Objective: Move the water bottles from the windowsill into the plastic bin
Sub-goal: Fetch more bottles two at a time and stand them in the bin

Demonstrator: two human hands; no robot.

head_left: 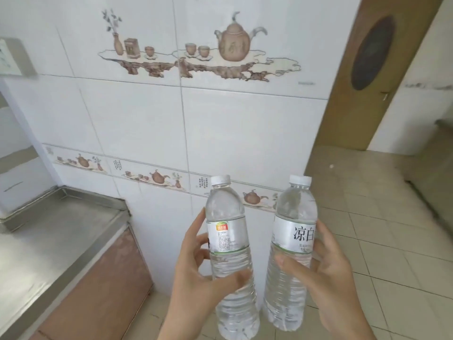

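I hold two clear water bottles upright in front of me, each with a white cap and a silver label. My left hand (196, 273) grips the left bottle (228, 231) around its middle, thumb across the front. My right hand (323, 273) grips the right bottle (293, 217), whose label carries large black characters. The bottles stand side by side with a narrow gap between them. Neither the windowsill nor the plastic bin is in view.
A white tiled wall (196, 119) with teapot pictures faces me. A steel counter (49, 231) over a brown cabinet is at the left. A brown door (362, 82) stands open at the right, with beige floor tiles (392, 241) beyond.
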